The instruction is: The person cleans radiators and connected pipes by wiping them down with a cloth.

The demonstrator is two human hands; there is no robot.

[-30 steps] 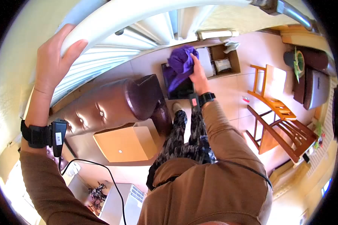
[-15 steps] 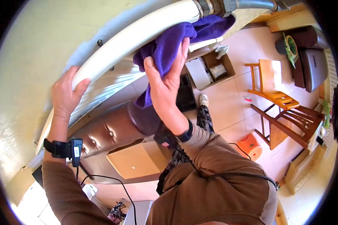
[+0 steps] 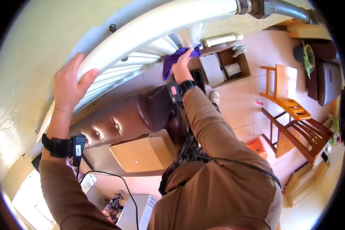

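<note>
The thick white top pipe (image 3: pixel 153 28) of a radiator (image 3: pixel 136 61) arches across the upper part of the view. My left hand (image 3: pixel 69 82) is wrapped over its left end, thumb on the near side. Lower down, by the far end of the ribbed panel, my right hand (image 3: pixel 182 69) holds a purple cloth (image 3: pixel 172 62). The cloth bunches beyond my fingers, and part of it hangs to the left of the hand. Whether it presses on the ribs I cannot tell. Each wrist wears a black strap with a small device.
Below the radiator stands a brown tufted leather sofa (image 3: pixel 107 126) with a cardboard box (image 3: pixel 142 153) on it. An open carton (image 3: pixel 237 69) sits on the tiled floor. Wooden chairs (image 3: pixel 285 92) and an orange stool (image 3: pixel 257 147) stand to the right. A black cable (image 3: pixel 115 174) runs from my left wrist.
My right hand has moved down and away with the purple cloth, from the top pipe to the radiator's lower far end. The left hand keeps its hold while the view shifts slightly.
</note>
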